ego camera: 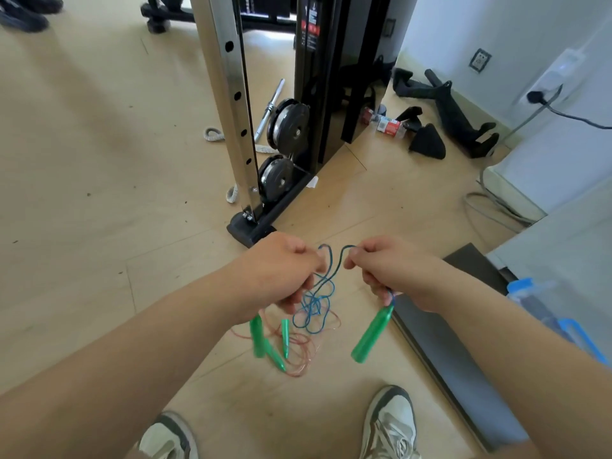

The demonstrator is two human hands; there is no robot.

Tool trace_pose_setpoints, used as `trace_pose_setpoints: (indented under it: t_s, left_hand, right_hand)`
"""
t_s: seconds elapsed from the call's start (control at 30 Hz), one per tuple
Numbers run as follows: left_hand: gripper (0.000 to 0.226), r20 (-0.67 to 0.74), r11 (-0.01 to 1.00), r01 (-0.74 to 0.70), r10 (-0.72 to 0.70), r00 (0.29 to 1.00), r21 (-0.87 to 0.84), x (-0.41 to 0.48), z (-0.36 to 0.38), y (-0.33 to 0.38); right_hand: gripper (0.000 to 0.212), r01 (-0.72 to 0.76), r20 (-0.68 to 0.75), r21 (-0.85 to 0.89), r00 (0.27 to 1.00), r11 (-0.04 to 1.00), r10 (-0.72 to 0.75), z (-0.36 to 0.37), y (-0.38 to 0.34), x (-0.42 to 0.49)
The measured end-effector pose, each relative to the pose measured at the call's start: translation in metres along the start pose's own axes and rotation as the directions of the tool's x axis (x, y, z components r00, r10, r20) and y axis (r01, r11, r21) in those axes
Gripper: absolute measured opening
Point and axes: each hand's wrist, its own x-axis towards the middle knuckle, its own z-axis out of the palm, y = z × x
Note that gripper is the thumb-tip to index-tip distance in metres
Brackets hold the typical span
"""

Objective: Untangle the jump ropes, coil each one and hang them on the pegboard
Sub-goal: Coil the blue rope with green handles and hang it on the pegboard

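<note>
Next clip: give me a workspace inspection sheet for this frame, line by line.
Surface: pale wood floor, flecked with debris.
Job's things: blue rope tangled with red rope; green handles dangling; pegboard not seen.
Clutter: black attachments, metal bar, red cartons.
Hands: left hand and right hand each grip the blue rope.
Cables: black plug in a wall socket; grey cable on the floor.
Surroundings: weight machine, dark mat.
</note>
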Motion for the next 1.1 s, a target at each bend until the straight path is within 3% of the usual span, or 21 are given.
trace_pose_setpoints:
  t_s: [0.1, 0.2, 0.3, 0.37, 0.5, 0.57, 0.6, 0.67, 0.73, 0.8, 0.93, 0.97, 1.03, 1.1]
  left_hand:
    - [0.028, -0.065, 0.884, -0.044, 0.084, 0.994, 0.465, -0.003, -0.009, -0.006]
    - [0.02, -0.118, 0.755, -0.113, 0.245, 0.962, 0.646, -0.013, -0.014, -0.002]
    - [0.03, -0.062, 0.75, -0.26, 0.372, 0.926, 0.608, -0.022, -0.006, 0.002]
    - [0.018, -0.043, 0.776, -0.314, 0.4, 0.915, 0.547, -0.024, 0.002, -0.001]
    - [0.018, -0.053, 0.807, -0.314, 0.391, 0.919, 0.5, -0.018, 0.003, -0.017]
    - [0.017, -0.099, 0.844, -0.345, 0.417, 0.903, 0.41, -0.019, -0.005, -0.016]
    - [0.018, -0.111, 0.878, -0.348, 0.402, 0.909, 0.329, -0.018, -0.011, -0.013]
    - [0.022, -0.051, 0.942, -0.314, 0.322, 0.946, 0.123, -0.017, -0.019, -0.005]
    - [0.028, 0.007, 0.954, -0.293, 0.293, 0.956, 0.063, -0.012, -0.024, -0.005]
    - [0.029, 0.022, 0.927, -0.31, 0.312, 0.95, 0.212, -0.006, -0.023, -0.011]
    - [0.034, 0.18, 0.709, -0.386, 0.35, 0.919, 0.59, -0.008, -0.004, -0.021]
    - [0.034, 0.214, 0.663, -0.413, 0.363, 0.907, 0.624, -0.011, 0.0, -0.021]
    - [0.03, 0.242, 0.627, -0.454, 0.398, 0.885, 0.633, -0.018, 0.0, -0.018]
    - [0.024, 0.197, 0.658, -0.491, 0.471, 0.86, 0.571, -0.024, -0.009, -0.012]
  right_hand:
    - [0.036, 0.123, -0.03, -0.039, 0.992, 0.992, -0.125, -0.001, -0.017, -0.024]
    - [0.037, 0.178, 0.015, -0.079, 0.984, 0.981, -0.178, -0.001, -0.039, -0.049]
    - [0.035, 0.239, 0.061, -0.302, 0.971, 0.923, -0.231, -0.002, -0.059, -0.067]
    - [0.034, 0.261, 0.051, -0.392, 0.964, 0.882, -0.262, -0.001, -0.065, -0.072]
    - [0.044, 0.185, -0.139, -0.311, 0.961, 0.932, -0.237, 0.009, -0.053, -0.062]
    - [0.047, 0.162, -0.118, -0.293, 0.972, 0.942, -0.204, 0.016, -0.05, -0.06]
    - [0.049, 0.156, -0.07, -0.214, 0.982, 0.964, -0.175, 0.019, -0.051, -0.06]
    - [0.046, 0.122, 0.064, 0.202, 0.988, 0.972, -0.137, 0.019, -0.053, -0.06]
    - [0.038, 0.068, 0.123, 0.617, 0.976, 0.784, -0.181, 0.015, -0.058, -0.06]
    - [0.033, 0.069, 0.052, 0.779, 0.983, 0.623, -0.174, 0.011, -0.061, -0.057]
    - [0.029, 0.14, -0.092, 0.902, 0.987, 0.409, -0.135, 0.012, -0.058, -0.037]
    - [0.028, 0.179, -0.15, 0.89, 0.983, 0.42, -0.102, 0.014, -0.054, -0.031]
    - [0.022, 0.269, -0.294, 0.781, 0.955, 0.563, -0.048, 0.016, -0.045, -0.02]
    - [0.017, 0.307, -0.367, 0.633, 0.927, 0.711, -0.074, 0.017, -0.038, -0.014]
